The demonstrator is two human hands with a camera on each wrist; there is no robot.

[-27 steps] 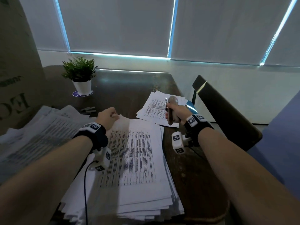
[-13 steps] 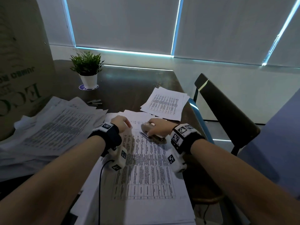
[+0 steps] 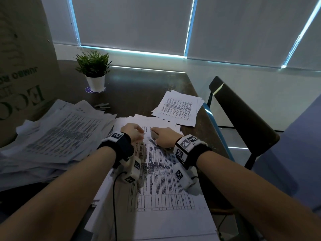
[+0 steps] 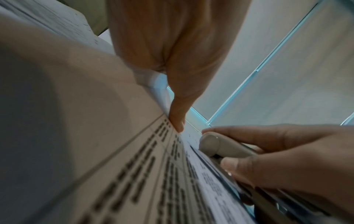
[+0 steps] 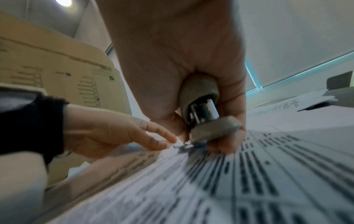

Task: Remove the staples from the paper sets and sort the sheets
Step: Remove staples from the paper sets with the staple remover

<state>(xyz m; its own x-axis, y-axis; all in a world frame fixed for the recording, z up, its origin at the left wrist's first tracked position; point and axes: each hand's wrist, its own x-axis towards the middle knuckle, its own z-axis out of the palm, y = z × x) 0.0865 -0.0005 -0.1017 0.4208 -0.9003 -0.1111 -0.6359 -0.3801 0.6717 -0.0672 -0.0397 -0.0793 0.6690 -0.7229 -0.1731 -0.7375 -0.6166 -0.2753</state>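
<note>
With the right hand (image 3: pixel 165 137) pinching the staple remover (image 5: pixel 205 112) at the stapled set (image 3: pixel 161 173)'s 12 o'clock edge, and the left hand (image 3: pixel 132 132)'s straight fingers (image 5: pixel 162 138) pressing paper at its 9 o'clock, a skewed pull could tear the corner.

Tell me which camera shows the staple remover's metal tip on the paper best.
The right wrist view: the staple remover in the right hand has its metal tip touching the top sheet, beside the left hand fingertips. The left wrist view shows only its grey handle. The head view mostly hides it under the hand.
</note>
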